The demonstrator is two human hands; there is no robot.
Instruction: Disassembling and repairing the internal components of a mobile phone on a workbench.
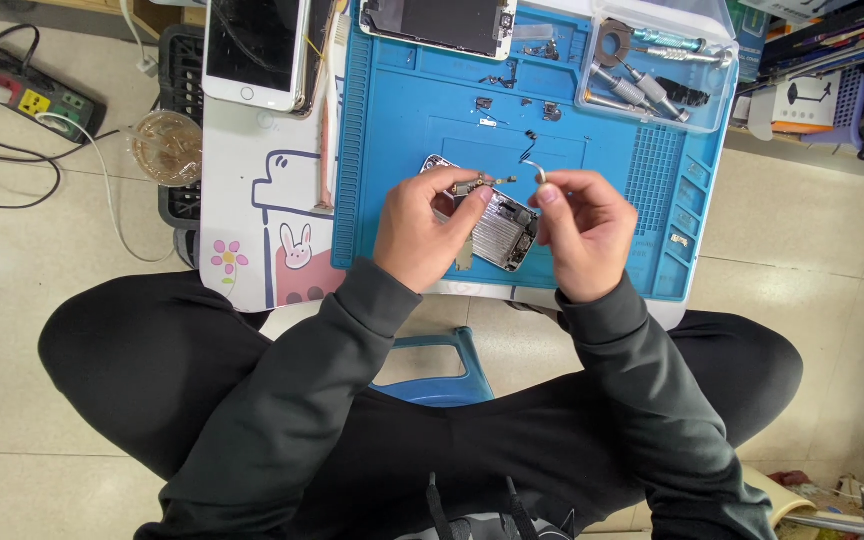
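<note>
An opened phone body (500, 226) with bare metal insides lies on the blue repair mat (382, 200). My left hand (430, 225) and my right hand (582, 232) hover just above it, pinching between them a thin flex cable part (500, 180) with small gold connectors. The left fingers hold its left end, and the right thumb and forefinger pinch its right end near a small round piece. Tiny screws and brackets (512, 105) lie scattered on the mat beyond.
A detached phone screen (442, 22) lies at the mat's far edge. A clear tray (652, 70) of screwdrivers sits at the far right. A white phone (252, 50) lies on the left, a plastic cup (165, 147) beside it, a power strip (32, 95) on the floor.
</note>
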